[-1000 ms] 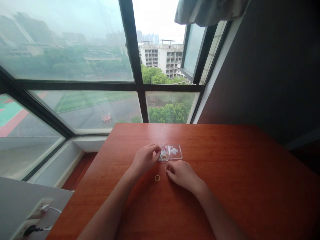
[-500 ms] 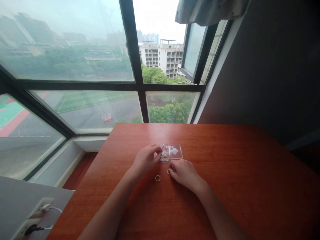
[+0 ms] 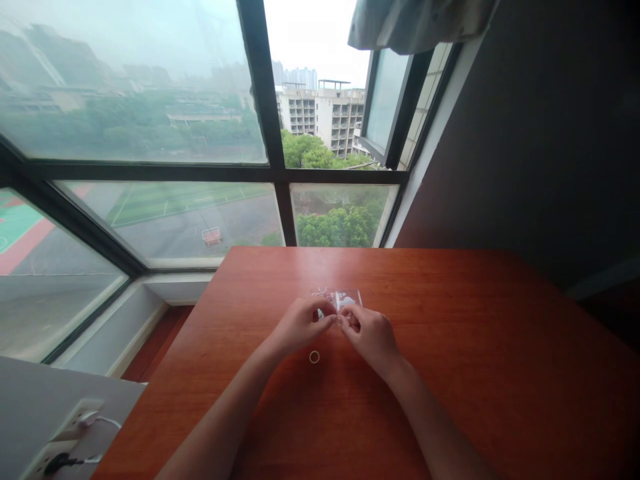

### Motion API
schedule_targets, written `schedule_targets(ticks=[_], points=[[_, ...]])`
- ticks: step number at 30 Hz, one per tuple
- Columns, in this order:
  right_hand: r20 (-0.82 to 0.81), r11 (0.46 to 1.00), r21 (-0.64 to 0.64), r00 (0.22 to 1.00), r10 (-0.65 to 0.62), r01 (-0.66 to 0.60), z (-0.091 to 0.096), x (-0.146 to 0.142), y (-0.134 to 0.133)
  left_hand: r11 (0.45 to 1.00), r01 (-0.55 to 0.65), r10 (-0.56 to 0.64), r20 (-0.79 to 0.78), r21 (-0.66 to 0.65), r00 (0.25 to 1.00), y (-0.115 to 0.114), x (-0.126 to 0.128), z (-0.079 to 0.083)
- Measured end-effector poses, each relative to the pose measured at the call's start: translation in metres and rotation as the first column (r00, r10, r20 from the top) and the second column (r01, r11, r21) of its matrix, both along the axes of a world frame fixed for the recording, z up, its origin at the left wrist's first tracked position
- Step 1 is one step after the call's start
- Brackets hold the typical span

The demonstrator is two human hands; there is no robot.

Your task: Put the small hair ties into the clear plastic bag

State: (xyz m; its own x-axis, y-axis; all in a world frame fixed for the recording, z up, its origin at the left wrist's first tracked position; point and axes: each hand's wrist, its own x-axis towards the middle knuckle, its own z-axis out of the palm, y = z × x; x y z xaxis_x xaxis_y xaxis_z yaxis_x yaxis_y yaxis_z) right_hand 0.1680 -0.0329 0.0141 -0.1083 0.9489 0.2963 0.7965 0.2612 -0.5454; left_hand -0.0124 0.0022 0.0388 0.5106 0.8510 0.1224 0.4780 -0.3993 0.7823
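Note:
A small clear plastic case [image 3: 346, 295] lies on the red-brown wooden table [image 3: 450, 373], mostly hidden behind my hands. My left hand [image 3: 301, 325] and my right hand [image 3: 369, 333] meet just in front of it, their fingertips pinched together on something tiny that I cannot make out. One small yellow ring [image 3: 314, 357] lies on the table just below my left hand, apart from both hands.
A large window with dark frames [image 3: 270, 133] stands beyond the table's far edge. A dark wall [image 3: 550, 147] runs along the right. At the lower left a white power strip [image 3: 65, 433] with plugged cables sits on a grey ledge.
My right hand has risen from the table toward the clear case and now meets my left hand's fingertips. The second ring by my right hand is no longer visible on the table.

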Motion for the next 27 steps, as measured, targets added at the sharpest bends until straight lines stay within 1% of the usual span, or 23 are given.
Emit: schedule_targets(ticks=[8,16,19,23,25,27], points=[[-0.025,0.999,0.048,1.0,0.013,-0.012,-0.0011,-0.0011,-0.0003,1.0,-0.021,0.021,-0.011,-0.002,1.0,-0.0002,0.0016,-0.0037],[0.004,1.0,-0.002,1.0,0.015,-0.015,0.0021,-0.0015,-0.0014,0.999,-0.011,0.011,-0.02,0.03,1.0,-0.0003,0.0013,-0.0036],[0.003,1.0,-0.013,1.0,0.01,-0.01,0.0027,-0.0005,-0.0009,0.994,-0.039,0.046,-0.074,0.105,0.996,0.0006,0.0007,-0.004],[0.006,1.0,-0.026,1.0,-0.002,0.002,0.0027,0.0013,0.0,0.958,-0.123,0.176,-0.193,0.258,0.965,0.0018,-0.0012,-0.0051],[0.008,0.999,-0.034,1.0,0.003,-0.003,0.0029,0.0014,0.0,0.95,-0.125,0.198,-0.24,0.287,0.95,0.002,-0.0015,-0.0057],[0.015,0.999,-0.04,1.0,0.009,-0.009,0.0032,0.0009,-0.0001,0.949,-0.11,0.194,-0.272,0.295,0.943,0.0021,-0.0011,-0.0065]])
